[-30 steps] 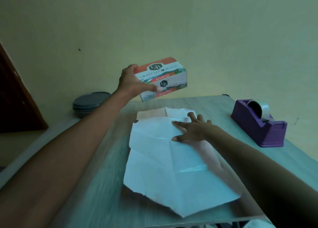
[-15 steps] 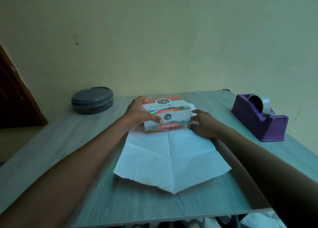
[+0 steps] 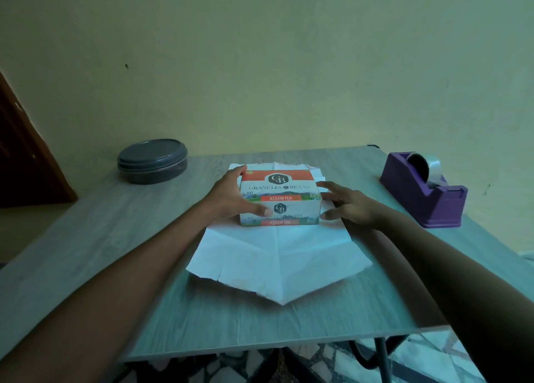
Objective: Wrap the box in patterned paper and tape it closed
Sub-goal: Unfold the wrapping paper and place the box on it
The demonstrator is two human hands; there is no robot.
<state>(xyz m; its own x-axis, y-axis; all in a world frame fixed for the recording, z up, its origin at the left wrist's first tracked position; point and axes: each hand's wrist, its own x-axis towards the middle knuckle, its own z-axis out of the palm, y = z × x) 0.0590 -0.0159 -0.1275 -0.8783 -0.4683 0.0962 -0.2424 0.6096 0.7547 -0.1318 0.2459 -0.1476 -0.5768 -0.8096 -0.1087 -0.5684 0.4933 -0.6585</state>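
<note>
One box sits before us on the far half of a white sheet of paper, which lies flat on the bench. We see the box as a low rectangular carton, white with an orange band across the top face and a smaller orange strip reading ASSAM TEA on both the top and the near side, along with a round dark emblem and the words GRANULES and BEANS. The paper shows only a plain white face to us (any pattern is not visible), creased down the middle, with a ragged near edge that comes to a point toward us and a small tear at its near left.

Our left hand grips the left end of the box, thumb laid along the near side and fingers curled over the far top corner. Our right hand is at the right end with fingers spread and fairly straight; the thumb tip lies at the lower right corner, though we cannot tell whether the other fingers touch the carton.

Farther out, a dark round lidded container stands at the far left of the bench, and a purple tape dispenser with its roll stands well apart at the right. Both forearms run off the lower edge of view.
</note>
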